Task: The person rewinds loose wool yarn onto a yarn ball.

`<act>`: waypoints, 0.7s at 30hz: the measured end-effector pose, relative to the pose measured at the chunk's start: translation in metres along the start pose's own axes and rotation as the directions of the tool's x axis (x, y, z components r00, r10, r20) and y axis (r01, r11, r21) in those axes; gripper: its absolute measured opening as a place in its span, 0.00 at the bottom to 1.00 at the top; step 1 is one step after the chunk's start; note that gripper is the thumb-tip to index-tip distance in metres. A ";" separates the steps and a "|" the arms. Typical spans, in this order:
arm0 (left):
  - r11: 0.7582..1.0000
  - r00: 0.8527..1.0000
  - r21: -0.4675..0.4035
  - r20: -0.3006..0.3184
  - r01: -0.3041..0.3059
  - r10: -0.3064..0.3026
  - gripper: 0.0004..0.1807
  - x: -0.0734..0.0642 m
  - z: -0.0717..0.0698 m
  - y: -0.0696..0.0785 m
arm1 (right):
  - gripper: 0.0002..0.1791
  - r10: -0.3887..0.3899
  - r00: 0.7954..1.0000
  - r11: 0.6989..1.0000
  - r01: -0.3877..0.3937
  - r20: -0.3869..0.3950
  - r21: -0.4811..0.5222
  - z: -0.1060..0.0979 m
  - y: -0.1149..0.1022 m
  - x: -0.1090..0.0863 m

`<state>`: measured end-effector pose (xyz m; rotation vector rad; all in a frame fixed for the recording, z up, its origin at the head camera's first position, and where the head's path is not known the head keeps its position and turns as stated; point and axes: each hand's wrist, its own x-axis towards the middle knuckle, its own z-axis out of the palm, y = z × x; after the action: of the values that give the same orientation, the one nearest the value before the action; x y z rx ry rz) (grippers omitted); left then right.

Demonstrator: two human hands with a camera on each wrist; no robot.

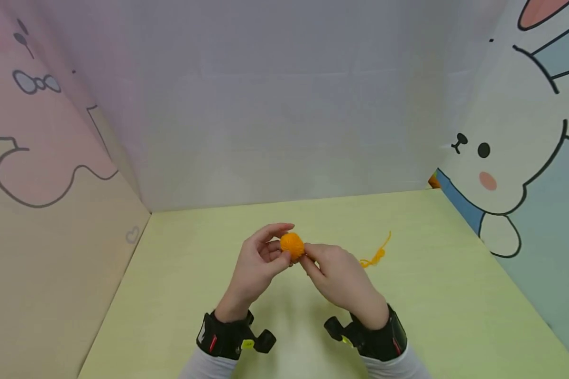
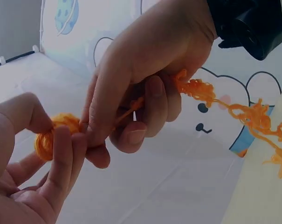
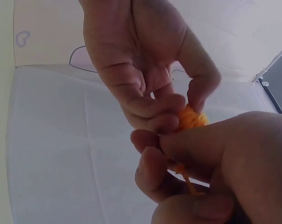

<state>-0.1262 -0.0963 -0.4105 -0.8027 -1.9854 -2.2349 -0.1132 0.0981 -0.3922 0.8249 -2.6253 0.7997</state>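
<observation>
A small ball of orange yarn is held up above the table between both hands. My left hand grips it with thumb and curled fingers. Against the ball's right side, my right hand pinches the yarn with thumb and forefinger. In the left wrist view a strand runs from the wound ball through the right hand's curled fingers. Crinkled loose yarn trails out beyond that hand. The right wrist view shows the ball partly hidden behind fingers, with a strand under the right fingers.
The pale yellow-green table spreads beneath the hands. A tail of orange yarn shows right of the right hand. White and cartoon-printed panels enclose the back and sides. Each wrist wears a black camera band.
</observation>
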 end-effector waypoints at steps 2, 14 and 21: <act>0.999 1.000 0.036 -0.028 -0.004 0.005 0.22 0.001 0.001 -0.003 | 0.10 0.004 1.000 1.000 -0.004 0.005 -0.003 0.001 -0.001 0.000; 0.986 1.000 0.166 -0.012 0.004 -0.002 0.20 0.002 0.008 0.001 | 0.08 0.097 0.995 0.995 -0.097 0.001 -0.023 0.000 0.001 0.001; 0.976 0.998 0.208 -0.032 0.065 -0.059 0.21 0.000 0.009 0.004 | 0.08 0.139 0.990 0.990 -0.140 -0.003 -0.032 0.000 0.001 0.001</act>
<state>-0.1217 -0.0881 -0.4067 -0.6944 -2.2143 -2.0096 -0.1148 0.0983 -0.3924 0.6379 -2.7115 0.7903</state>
